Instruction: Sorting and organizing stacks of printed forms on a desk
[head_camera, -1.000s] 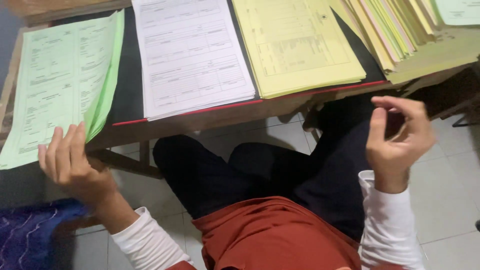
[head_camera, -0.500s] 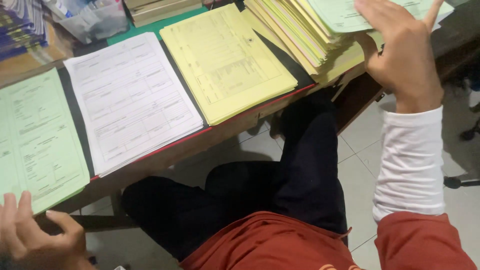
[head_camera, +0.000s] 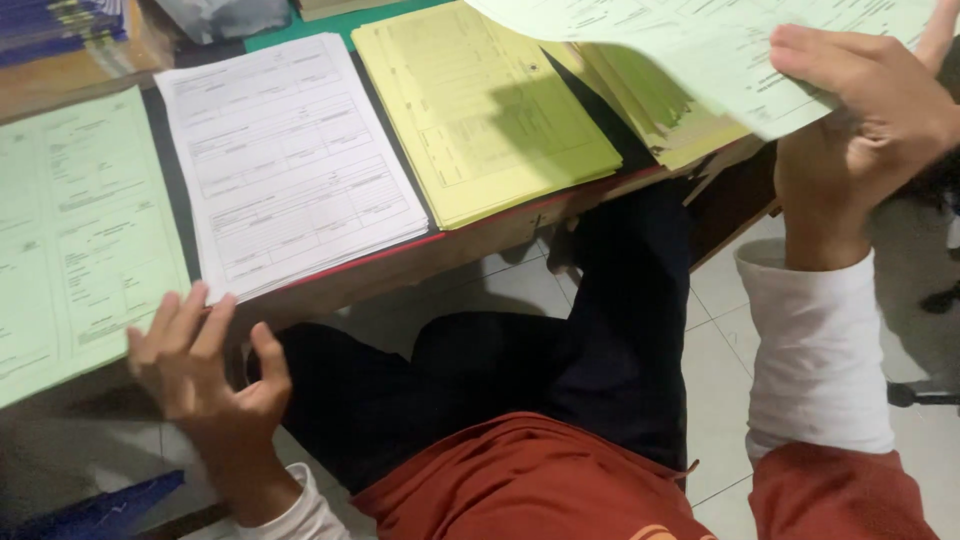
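Head view: the right hand (head_camera: 860, 130) is raised at the upper right, its grip clamped on a pale green sheet (head_camera: 700, 50) held in the air above the yellow-green stack (head_camera: 660, 110). The left hand (head_camera: 205, 365) rests at the table (head_camera: 480, 235) edge, fingers spread and holding nothing, touching the near corner of the green pile (head_camera: 75, 230). Between lie a white pile (head_camera: 290, 160) and a yellow pile (head_camera: 480, 110), side by side.

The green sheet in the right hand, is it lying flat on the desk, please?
No, the right hand holds the green sheet lifted above the paper stacks.
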